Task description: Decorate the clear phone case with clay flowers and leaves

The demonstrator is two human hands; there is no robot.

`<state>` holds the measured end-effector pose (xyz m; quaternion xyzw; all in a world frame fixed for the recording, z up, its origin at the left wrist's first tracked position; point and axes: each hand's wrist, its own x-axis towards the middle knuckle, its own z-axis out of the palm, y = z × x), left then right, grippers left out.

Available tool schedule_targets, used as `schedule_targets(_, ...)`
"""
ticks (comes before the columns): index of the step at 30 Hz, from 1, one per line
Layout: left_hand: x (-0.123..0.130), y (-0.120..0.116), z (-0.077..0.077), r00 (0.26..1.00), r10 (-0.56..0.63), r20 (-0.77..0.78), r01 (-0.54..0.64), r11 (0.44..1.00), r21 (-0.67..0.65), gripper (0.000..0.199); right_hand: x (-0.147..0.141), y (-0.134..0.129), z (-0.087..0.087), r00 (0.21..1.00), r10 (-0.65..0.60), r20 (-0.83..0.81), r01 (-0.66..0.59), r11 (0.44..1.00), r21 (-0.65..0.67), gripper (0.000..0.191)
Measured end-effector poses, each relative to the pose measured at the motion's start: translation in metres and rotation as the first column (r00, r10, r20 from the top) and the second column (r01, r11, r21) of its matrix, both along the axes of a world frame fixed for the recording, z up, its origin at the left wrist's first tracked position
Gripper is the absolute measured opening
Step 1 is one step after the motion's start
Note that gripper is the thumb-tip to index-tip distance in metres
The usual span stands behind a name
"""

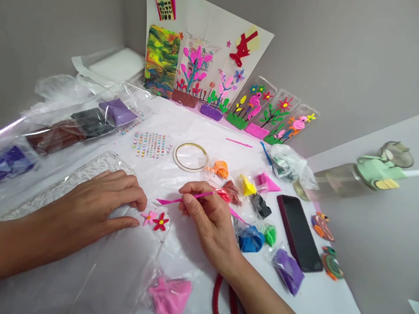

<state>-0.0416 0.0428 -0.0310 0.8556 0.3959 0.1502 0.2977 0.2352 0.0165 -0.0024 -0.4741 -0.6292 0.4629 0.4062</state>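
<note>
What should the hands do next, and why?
Perhaps lower the pink tool to the pink flower: the right hand grips it with its flat tip near that flower, and the left hand is right beside it.

Pink star-shaped clay flower (149,217) left of red star-shaped clay flower (161,221)

Both lie on a clear rectangular plastic panel (123,268); behind, a round gold-rimmed ring (188,169) right of multicoloured round gems (153,146); rightward, a black rectangular phone (299,234).
</note>
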Motion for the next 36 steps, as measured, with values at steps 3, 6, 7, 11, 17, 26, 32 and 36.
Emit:
schedule_targets(3, 0.001, 0.0, 0.002, 1.0, -0.014, 0.016, 0.015, 1.0, -0.017, 0.009, -0.002, -0.004, 0.003, 0.997, 0.042, 0.06, -0.045, 0.998, 0.047, 0.018)
schedule_targets(6, 0.005, -0.003, 0.007, 1.0, 0.005, 0.025, -0.004, 1.0, -0.021, 0.009, -0.004, -0.01, 0.006, 0.977, 0.092, 0.19, -0.12, 0.983, 0.142, 0.018)
schedule_targets(7, 0.006, -0.004, 0.009, 0.999, 0.016, 0.028, -0.016, 1.0, -0.023, 0.01, -0.005, -0.013, 0.006, 0.965, 0.109, 0.24, -0.157, 0.969, 0.193, 0.018)
schedule_targets(11, 0.009, -0.006, 0.011, 0.999, 0.03, 0.045, -0.029, 0.999, -0.02, 0.011, -0.006, -0.02, 0.002, 0.903, 0.133, 0.408, -0.311, 0.858, 0.409, 0.018)
schedule_targets(17, 0.003, -0.001, 0.002, 0.999, -0.022, 0.041, 0.023, 0.999, -0.035, 0.011, -0.008, -0.022, -0.002, 0.852, 0.114, 0.51, -0.39, 0.789, 0.475, 0.021)
schedule_targets(26, 0.007, -0.005, 0.003, 0.999, 0.017, 0.03, -0.017, 1.0, -0.006, 0.008, -0.009, -0.023, -0.005, 0.826, 0.13, 0.549, -0.442, 0.754, 0.487, 0.02)
schedule_targets(32, 0.007, -0.005, 0.003, 0.999, 0.004, 0.049, -0.005, 1.0, 0.017, 0.009, -0.014, -0.023, -0.001, 0.774, 0.112, 0.623, -0.497, 0.717, 0.489, 0.028)
schedule_targets(36, 0.004, -0.003, 0.0, 0.998, -0.019, 0.057, 0.019, 1.0, -0.001, 0.007, -0.017, -0.023, 0.0, 0.754, 0.095, 0.65, -0.526, 0.679, 0.512, 0.032)
